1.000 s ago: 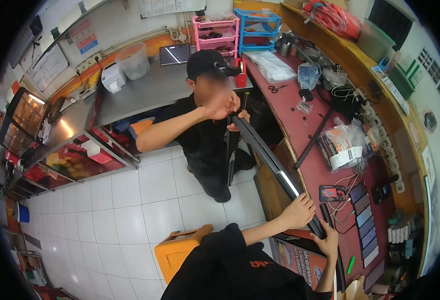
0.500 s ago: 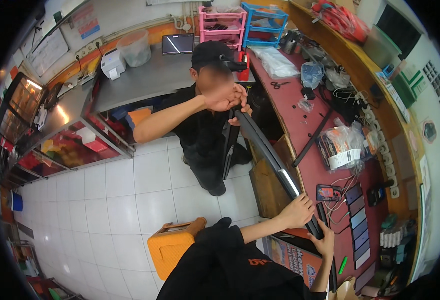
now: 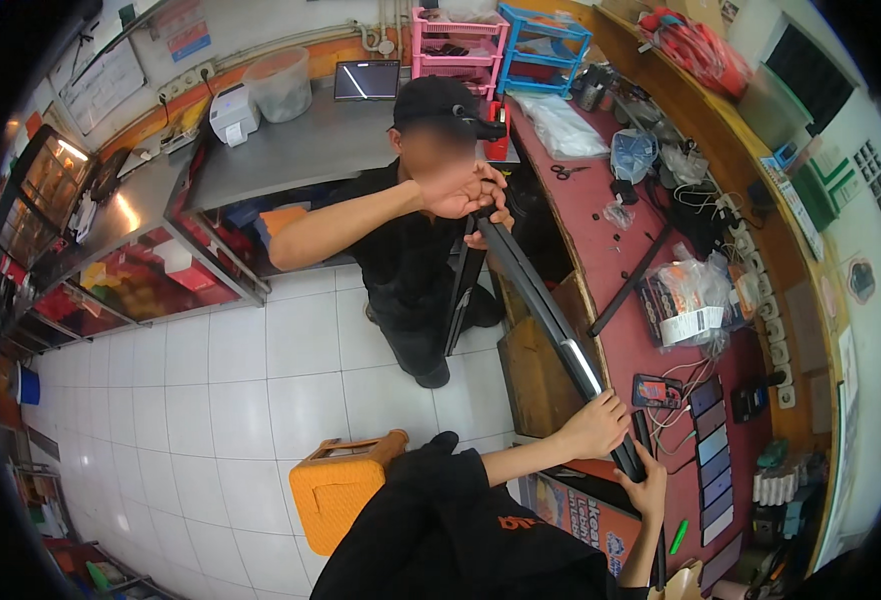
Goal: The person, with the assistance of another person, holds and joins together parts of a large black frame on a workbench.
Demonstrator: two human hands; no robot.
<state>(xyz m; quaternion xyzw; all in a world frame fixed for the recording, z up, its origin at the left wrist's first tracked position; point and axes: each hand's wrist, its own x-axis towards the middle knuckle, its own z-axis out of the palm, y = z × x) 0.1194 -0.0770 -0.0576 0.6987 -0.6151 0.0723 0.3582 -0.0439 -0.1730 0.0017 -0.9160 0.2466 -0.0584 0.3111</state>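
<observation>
My left hand [image 3: 597, 424] is wrapped around a long black bar [image 3: 553, 325] that slants from near my body to a co-worker. Close to the bar's near end, my right hand [image 3: 647, 487] grips it with thumb and fingers. A bright reflective patch lies on the bar just ahead of my left hand. At the far end, the co-worker's hands [image 3: 477, 200] are on the bar, one raised in front of the other. Below those hands a second dark bar [image 3: 464, 290] hangs down in front of the co-worker's body.
A red-topped workbench [image 3: 626, 345] runs along the right, bearing a loose black strip [image 3: 633, 280], scissors [image 3: 567, 172], a row of phones [image 3: 716, 460] and a green marker [image 3: 679, 537]. An orange stool [image 3: 336, 500] stands at my left. A steel counter [image 3: 326, 150] lies behind the co-worker.
The view has shifted slightly. My hands keep the same grip on the bar, and the co-worker's hands stay at its far end, with only a small movement.
</observation>
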